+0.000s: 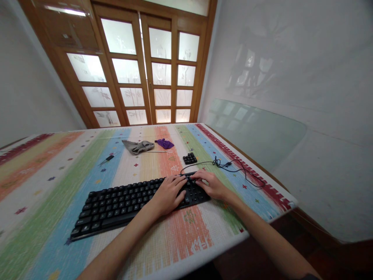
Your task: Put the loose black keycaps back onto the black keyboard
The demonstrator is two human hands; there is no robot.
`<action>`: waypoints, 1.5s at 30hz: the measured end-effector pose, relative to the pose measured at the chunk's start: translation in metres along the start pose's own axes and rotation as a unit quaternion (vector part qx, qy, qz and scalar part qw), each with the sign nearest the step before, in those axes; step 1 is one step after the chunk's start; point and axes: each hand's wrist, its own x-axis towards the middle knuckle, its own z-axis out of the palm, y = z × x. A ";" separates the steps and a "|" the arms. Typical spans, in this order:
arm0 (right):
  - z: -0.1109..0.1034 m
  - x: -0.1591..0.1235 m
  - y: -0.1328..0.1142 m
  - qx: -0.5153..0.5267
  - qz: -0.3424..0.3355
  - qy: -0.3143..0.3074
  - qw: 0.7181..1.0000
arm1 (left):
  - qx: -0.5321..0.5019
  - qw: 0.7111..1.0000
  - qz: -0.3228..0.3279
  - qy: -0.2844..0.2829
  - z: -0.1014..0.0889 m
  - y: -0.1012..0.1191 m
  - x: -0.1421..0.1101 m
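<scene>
A black computer keyboard [122,202] lies slantwise on the striped tablecloth. My left hand [170,194] rests over its right part, fingers stretched out and thumb apart, the fingertips at the upper edge. Close beside them, the fingers of my right hand [211,184] are pinched together at the upper right of the keyboard, over the number pad [190,196], where keycaps look to be off. Whatever lies between those fingertips is too small to make out. Just behind the keyboard sits a small group of black keycaps [190,158].
A black cable [233,165] runs from the keyboard to the right, partly tangled. Farther back lie a grey cloth [138,147] and a purple cloth pouch [164,144]. A small dark tool [108,158] lies on the left. The table's edge [279,216] is near my right arm.
</scene>
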 end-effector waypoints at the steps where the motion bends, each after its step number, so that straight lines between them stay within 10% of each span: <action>1: 0.000 0.000 0.000 0.000 -0.001 -0.001 1.000 | 0.001 1.000 -0.001 0.000 0.000 0.000 0.000; 45: 0.011 -0.007 -0.005 -0.002 0.014 0.058 0.998 | -0.044 0.998 -0.033 -0.015 -0.003 0.000 -0.001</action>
